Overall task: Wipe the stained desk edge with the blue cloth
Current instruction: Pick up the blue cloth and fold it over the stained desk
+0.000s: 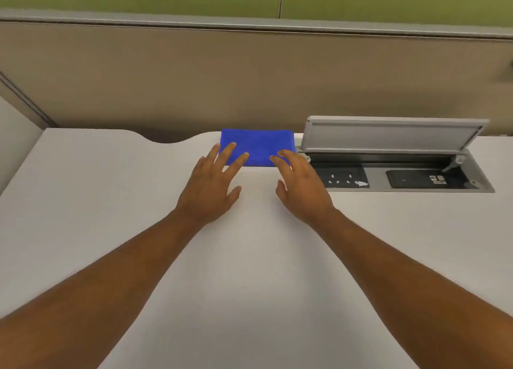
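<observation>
A folded blue cloth [258, 145] lies flat on the white desk [111, 202], close to the desk's far edge. My left hand [212, 186] is spread open, palm down, and its fingertips overlap the cloth's near left corner. My right hand [301, 186] is open too, with its fingertips over the cloth's near right corner. Neither hand grips the cloth. Whether the fingers touch it I cannot tell. No stain shows on the desk from here.
Right of the cloth is a recessed power box [402, 178] with sockets, its grey lid [388, 134] flipped up. A curved cable notch [169, 138] cuts the far edge to the left. A beige partition [249, 77] rises behind the desk.
</observation>
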{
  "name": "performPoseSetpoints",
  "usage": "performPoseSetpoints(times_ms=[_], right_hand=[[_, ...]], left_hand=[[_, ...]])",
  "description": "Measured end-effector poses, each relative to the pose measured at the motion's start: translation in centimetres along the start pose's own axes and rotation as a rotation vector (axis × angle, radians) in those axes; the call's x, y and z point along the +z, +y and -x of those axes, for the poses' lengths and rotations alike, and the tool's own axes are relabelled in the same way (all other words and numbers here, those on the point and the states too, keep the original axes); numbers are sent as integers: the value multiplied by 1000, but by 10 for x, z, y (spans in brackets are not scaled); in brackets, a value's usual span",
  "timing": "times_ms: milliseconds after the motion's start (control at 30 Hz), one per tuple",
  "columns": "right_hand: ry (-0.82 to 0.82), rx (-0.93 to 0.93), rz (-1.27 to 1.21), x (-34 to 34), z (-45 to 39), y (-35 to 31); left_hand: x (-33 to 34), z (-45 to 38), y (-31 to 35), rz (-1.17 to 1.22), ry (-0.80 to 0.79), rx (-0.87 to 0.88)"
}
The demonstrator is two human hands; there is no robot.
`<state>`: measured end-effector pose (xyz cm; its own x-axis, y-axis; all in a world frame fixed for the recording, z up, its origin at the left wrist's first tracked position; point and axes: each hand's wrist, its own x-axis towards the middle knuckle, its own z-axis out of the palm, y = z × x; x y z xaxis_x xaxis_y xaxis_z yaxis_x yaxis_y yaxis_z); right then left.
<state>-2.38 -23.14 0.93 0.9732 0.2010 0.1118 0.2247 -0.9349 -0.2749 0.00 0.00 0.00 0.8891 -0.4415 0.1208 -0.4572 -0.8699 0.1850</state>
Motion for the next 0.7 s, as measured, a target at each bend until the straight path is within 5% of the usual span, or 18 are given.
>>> performPoseSetpoints(times_ms=[233, 433, 567, 700], right_hand=[[-232, 10, 107, 32, -63, 27], [-84, -96, 330, 37, -83, 31], [32, -33, 217, 20, -71, 22], [97, 82, -303, -6, -11, -2]], left_hand=[[23, -59, -37, -114, -132, -58], [22, -66, -50, -229, 62, 77], [6, -49, -29, 73, 268, -43], [-22, 13, -10, 679, 245, -203]])
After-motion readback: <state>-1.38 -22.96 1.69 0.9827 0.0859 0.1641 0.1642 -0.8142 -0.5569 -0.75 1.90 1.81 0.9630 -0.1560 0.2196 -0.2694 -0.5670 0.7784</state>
